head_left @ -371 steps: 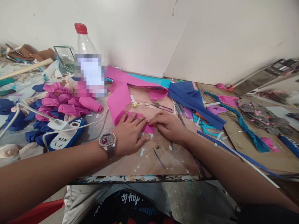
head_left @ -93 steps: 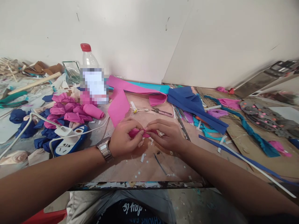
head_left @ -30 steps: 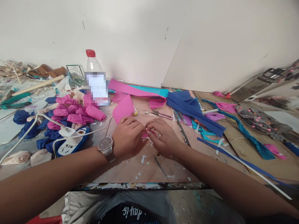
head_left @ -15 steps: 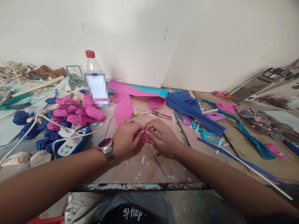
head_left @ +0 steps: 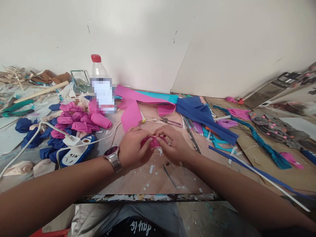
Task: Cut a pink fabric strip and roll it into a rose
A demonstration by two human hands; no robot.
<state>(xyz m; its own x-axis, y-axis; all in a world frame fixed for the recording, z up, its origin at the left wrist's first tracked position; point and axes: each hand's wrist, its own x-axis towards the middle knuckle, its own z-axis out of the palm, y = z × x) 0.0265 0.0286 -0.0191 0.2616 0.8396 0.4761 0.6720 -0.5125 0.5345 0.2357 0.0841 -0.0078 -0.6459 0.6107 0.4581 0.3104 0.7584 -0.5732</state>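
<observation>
Tabletop [head_left: 138, 184] is carrying power strip [head_left: 67, 159] | right of it, left hand [head_left: 135, 144] and right hand [head_left: 174, 144] are pinching pink material [head_left: 154, 143] | seemingly light, soft; edges are probably offering best hold

The paint-spotted surface [head_left: 138, 182] carries a blue-and-white plastic power strip [head_left: 69, 160]; left of it lies a cream rolled-fabric rosette [head_left: 21, 168], right of it a white rectangular scrap [head_left: 151, 169].

White script "day is" [head_left: 140, 227] on black garment [head_left: 127, 227]; smaller lettering [head_left: 114, 230] beside it unclear.
</observation>
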